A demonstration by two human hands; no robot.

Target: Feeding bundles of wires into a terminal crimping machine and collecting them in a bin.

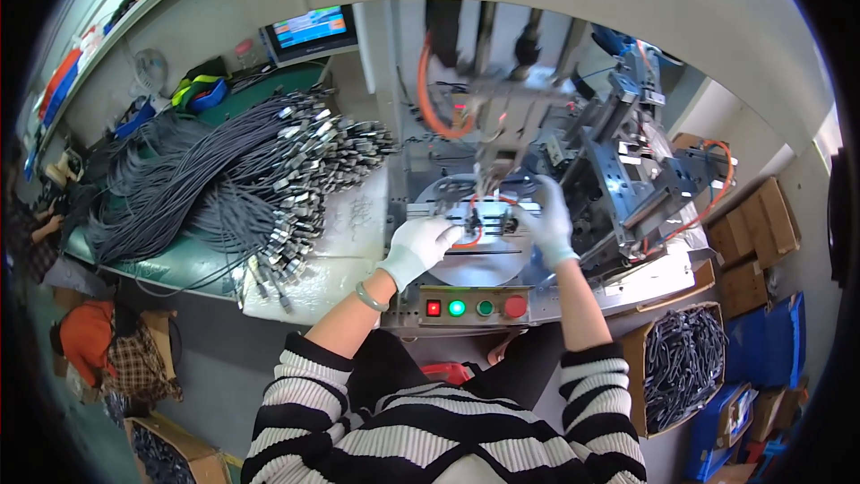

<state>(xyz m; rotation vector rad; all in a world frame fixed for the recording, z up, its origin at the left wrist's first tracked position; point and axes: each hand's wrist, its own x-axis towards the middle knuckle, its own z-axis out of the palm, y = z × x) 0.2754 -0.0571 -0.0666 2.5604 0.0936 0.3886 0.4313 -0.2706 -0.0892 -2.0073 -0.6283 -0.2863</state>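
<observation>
My left hand (419,247), in a white glove, is at the left side of a metal fixture (494,217) on a round metal plate (484,266). Its thumb and fingers come together at the fixture's edge; whatever they may pinch is too small to make out. On the other side is my right hand (550,222), also gloved and slightly blurred, with fingers stretched upward and the thumb apart, beside the fixture. Between both hands, an orange tube (468,243) curves over the fixture. Directly above hangs a blurred machine head (503,139), close to the fixture.
A control panel (475,306) with lit buttons lies in front of the plate. Left is a large heap of grey cables (206,161) with metal connectors. A metal mechanism (618,175) stands right. Boxes of dark parts (685,354) are on the floor. Another person (112,350) is at lower left.
</observation>
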